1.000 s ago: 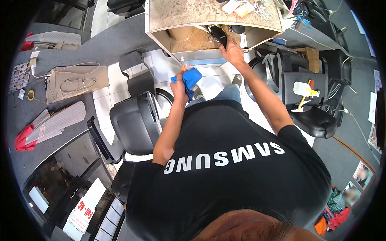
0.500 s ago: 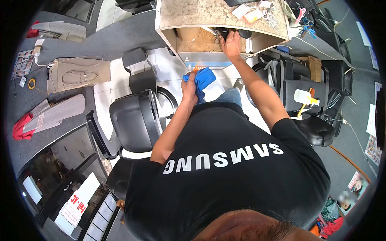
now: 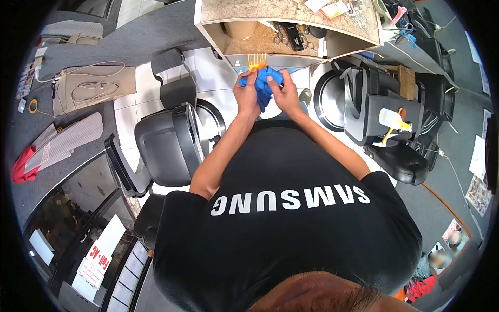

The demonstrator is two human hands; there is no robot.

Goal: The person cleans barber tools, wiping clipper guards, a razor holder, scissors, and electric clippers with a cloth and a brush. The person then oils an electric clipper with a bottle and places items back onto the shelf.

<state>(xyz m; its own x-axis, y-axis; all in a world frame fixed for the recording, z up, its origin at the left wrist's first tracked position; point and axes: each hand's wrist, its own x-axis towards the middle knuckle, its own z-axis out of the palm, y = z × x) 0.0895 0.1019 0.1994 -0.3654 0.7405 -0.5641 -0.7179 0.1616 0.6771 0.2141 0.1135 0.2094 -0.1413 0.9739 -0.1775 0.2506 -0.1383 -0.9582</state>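
Both hands meet in front of my body around a bunched blue cloth point(image 3: 264, 89). My left hand point(image 3: 246, 96) is closed on the cloth and on the base of an orange wide-toothed comb point(image 3: 257, 62), whose teeth point away from me. On the other side, my right hand point(image 3: 287, 94) pinches the cloth with thumb and fingers. Past the hands, an open shelf point(image 3: 262, 46) holds a black clipper point(image 3: 295, 38) and scissors point(image 3: 280, 35) beside it.
A worn countertop point(image 3: 280, 9) with papers and small items lies above the shelf. Black salon chairs stand at left point(image 3: 165, 148) and right point(image 3: 397, 162). A white spray bottle point(image 3: 390, 118) is at right, a cardboard sheet point(image 3: 96, 92) at left.
My right hand has left the shelf and come back to the blue cloth, leaving the black clipper lying on the shelf. My left hand, with cloth and comb, has moved slightly forward.
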